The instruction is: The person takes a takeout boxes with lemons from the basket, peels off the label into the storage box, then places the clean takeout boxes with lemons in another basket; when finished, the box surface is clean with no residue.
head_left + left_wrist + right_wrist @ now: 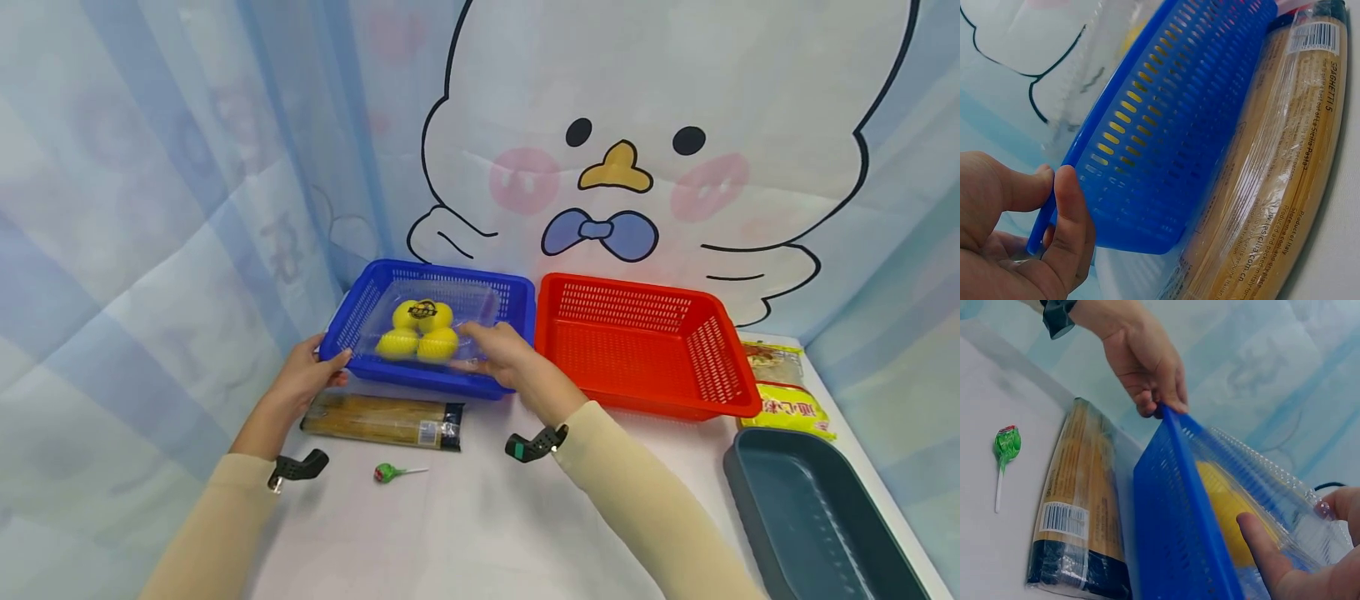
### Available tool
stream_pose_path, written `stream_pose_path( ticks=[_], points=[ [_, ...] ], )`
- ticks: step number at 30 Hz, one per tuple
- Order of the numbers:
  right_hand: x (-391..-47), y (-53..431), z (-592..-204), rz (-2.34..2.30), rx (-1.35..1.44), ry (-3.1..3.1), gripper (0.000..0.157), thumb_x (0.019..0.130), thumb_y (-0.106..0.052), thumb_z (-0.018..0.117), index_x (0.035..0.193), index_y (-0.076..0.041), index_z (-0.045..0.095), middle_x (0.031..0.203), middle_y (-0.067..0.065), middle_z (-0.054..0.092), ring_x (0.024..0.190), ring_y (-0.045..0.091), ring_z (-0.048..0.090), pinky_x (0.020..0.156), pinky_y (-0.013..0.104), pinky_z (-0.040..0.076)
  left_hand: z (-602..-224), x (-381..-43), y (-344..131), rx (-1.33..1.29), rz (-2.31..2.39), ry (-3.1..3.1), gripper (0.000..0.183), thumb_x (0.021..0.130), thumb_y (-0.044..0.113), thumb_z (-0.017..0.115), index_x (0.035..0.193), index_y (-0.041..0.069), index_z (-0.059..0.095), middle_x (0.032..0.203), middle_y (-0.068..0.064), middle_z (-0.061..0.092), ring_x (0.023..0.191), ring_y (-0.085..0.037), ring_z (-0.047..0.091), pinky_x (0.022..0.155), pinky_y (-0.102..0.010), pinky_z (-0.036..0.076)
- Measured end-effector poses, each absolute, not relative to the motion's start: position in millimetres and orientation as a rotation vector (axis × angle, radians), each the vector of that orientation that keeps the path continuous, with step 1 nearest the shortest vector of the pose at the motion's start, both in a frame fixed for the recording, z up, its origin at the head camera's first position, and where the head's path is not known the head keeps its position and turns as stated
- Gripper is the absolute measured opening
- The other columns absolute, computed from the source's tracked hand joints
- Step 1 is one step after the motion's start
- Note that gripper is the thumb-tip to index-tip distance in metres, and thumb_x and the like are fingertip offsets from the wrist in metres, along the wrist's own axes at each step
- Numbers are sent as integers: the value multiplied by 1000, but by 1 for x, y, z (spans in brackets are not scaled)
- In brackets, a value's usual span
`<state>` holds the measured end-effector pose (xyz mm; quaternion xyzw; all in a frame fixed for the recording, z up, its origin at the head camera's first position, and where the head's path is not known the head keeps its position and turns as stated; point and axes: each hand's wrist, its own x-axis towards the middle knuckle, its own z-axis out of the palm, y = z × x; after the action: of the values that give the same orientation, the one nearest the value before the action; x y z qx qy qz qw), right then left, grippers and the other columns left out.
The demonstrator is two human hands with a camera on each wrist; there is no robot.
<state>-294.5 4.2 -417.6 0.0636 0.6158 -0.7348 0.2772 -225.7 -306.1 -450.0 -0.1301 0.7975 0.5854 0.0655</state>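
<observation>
My left hand point(303, 377) grips the near left corner of a blue plastic basket point(427, 380), thumb on top of the rim and fingers beneath, as the left wrist view shows. Inside the basket lies a clear plastic box point(480, 302) with several round, lemon-like yellow items point(438, 343) and a black label. My right hand point(510, 354) reaches over the basket's near right side and holds the box by its right end, its thumb point(1260, 540) in front and fingertips at the far edge. A flat pack of spaghetti point(367, 418) lies just in front of the basket.
A red basket point(637, 403) stands right beside the blue one. A green-wrapped lollipop point(386, 473) lies nearer on the white table point(450, 533). At the right are a yellow-and-clear food packet point(791, 408) and a dark blue-grey tray point(765, 533). A printed curtain point(622, 75) hangs behind.
</observation>
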Motion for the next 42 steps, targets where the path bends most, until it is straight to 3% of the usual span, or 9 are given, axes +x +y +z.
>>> stream_pose_path(
  ticks=[5,11,14,20,23,30,35,42],
  points=[
    [-286,19,-407,-1996,146,1650,53,104,-16,64,149,3,43,157,17,40,149,36,43,91,43,65,-449,-224,-305,-381,1765,2397,85,111,26,56,169,1,-2,137,-28,60,77,-7,71,85,-33,65],
    [-271,33,-387,-1954,101,1715,40,105,-20,61,138,2,52,140,14,51,128,30,53,99,42,62,-447,-224,-306,-394,1763,2419,86,111,27,56,169,1,-1,127,-22,64,79,-8,72,86,-33,65],
    [-265,41,-380,-1932,87,1733,45,106,-22,60,143,2,50,141,13,50,125,27,54,99,40,62,-447,-224,-306,-395,1759,2428,85,111,28,57,169,1,0,126,-21,65,77,-7,71,85,-32,65],
    [-251,63,-375,-1942,47,1662,57,109,-23,55,157,3,38,159,19,41,146,37,48,95,39,63,-448,-225,-303,-388,1753,2427,83,112,26,55,169,0,1,137,-30,60,74,-4,69,84,-32,65],
    [-243,76,-374,-1928,17,1674,57,109,-25,53,159,-1,38,160,20,42,147,40,47,95,38,63,-447,-225,-301,-390,1753,2423,83,112,25,54,169,0,0,140,-32,57,74,-4,70,83,-32,65],
    [-222,106,-374,-1861,-14,1776,56,109,-31,49,158,-6,41,154,16,50,141,37,51,111,39,54,-447,-224,-303,-365,1766,2424,82,112,26,54,169,-1,1,139,-32,58,75,-4,70,82,-30,65],
    [-205,125,-376,-1823,-22,1806,56,108,-32,51,158,-8,42,155,19,49,136,36,57,105,43,59,-448,-222,-306,-351,1757,2430,83,112,27,54,168,-3,1,140,-35,56,78,-7,72,83,-30,65],
    [-177,153,-381,-1814,-40,1817,61,107,-28,51,160,-1,35,148,25,51,118,27,68,99,44,62,-450,-221,-305,-342,1769,2401,84,112,27,54,168,-1,-2,140,-32,56,79,-7,73,85,-30,64]
  ],
)
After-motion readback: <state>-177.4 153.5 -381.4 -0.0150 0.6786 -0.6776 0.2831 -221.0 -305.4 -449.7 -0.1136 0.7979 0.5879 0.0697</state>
